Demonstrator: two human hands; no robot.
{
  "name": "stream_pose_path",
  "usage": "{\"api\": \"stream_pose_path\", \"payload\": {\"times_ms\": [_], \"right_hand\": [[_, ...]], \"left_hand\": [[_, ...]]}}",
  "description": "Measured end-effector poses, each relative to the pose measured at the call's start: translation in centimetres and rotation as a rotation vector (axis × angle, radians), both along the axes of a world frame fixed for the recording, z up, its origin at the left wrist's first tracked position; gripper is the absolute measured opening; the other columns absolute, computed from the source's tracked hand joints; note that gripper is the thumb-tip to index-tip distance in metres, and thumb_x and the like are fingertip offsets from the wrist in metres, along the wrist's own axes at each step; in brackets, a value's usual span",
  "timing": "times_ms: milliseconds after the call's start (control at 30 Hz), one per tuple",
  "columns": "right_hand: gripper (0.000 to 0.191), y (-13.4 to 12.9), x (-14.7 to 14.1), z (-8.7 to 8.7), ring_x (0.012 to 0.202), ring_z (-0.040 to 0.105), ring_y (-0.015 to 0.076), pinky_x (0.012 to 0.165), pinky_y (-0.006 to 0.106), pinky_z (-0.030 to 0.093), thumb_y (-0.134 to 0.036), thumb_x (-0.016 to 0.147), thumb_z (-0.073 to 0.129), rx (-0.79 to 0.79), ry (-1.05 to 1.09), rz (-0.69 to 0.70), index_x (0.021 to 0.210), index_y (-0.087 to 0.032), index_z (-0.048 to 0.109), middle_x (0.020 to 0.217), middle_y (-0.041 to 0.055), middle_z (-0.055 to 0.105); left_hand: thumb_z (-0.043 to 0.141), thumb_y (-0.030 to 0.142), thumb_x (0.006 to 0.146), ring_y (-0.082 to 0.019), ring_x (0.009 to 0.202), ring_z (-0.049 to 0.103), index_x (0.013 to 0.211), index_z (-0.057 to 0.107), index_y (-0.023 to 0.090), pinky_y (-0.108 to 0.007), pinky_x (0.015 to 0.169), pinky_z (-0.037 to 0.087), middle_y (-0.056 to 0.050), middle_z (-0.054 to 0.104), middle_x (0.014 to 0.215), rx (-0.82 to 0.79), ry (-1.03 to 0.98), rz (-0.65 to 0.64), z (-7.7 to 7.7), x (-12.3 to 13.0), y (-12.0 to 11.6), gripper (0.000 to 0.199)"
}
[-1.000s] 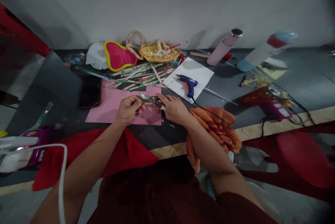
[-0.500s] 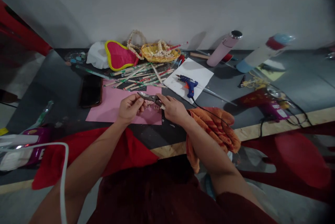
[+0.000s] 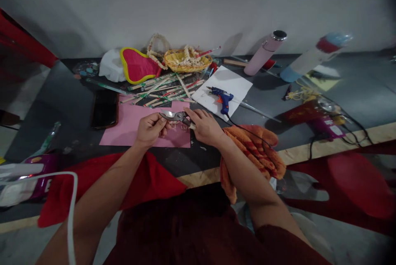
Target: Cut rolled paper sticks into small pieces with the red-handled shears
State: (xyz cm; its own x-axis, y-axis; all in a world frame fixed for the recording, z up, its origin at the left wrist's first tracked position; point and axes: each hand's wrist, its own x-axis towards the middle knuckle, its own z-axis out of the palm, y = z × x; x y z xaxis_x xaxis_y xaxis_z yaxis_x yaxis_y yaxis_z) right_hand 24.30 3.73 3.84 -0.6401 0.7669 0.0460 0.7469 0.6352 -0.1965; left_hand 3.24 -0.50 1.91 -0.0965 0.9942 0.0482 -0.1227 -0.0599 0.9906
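Note:
My right hand (image 3: 206,128) is wrapped round the handles of a pair of pruning shears (image 3: 175,116), whose metal jaws point left. Close to the blade tip, my left hand (image 3: 149,130) is closed with thumb and fingers pinched together. Whatever lies between those fingers is too small to make out. Both hands are over a pink sheet of paper (image 3: 122,132), and small pale bits lie on it beneath the shears. Just beyond the sheet is a loose pile of wrapped chopsticks (image 3: 161,88), in green and red printed sleeves.
A blue glue gun (image 3: 223,99) rests on white paper (image 3: 236,81), its cord crossing an orange towel (image 3: 252,143). A phone (image 3: 105,110) lies left. Behind are a yellow wicker basket (image 3: 173,62), a pink flask (image 3: 262,56) and a bottle (image 3: 303,60). Red cloth (image 3: 148,180) hangs at the front edge.
The shears have turned slightly, so the blade shows brighter and their jaws appear a little lower. Both hands keep their grip, and the whole view has shifted slightly.

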Motion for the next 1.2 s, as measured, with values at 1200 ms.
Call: {"api": "stream_pose_path", "payload": {"times_ms": [1200], "right_hand": [[0.067,0.07,0.19,-0.3,0.115,0.045,0.0279,0.093,0.044,0.042,-0.017,0.083,0.045,0.011,0.043,0.016,0.147,-0.022,0.026,0.129,0.0119,0.049]], "left_hand": [[0.069,0.04,0.075,-0.005,0.037,0.049,0.066,0.06,0.013,-0.016,0.035,0.038,-0.002,0.064,0.058,0.027,0.022,0.014,0.11,-0.09,0.04,0.03]]}}
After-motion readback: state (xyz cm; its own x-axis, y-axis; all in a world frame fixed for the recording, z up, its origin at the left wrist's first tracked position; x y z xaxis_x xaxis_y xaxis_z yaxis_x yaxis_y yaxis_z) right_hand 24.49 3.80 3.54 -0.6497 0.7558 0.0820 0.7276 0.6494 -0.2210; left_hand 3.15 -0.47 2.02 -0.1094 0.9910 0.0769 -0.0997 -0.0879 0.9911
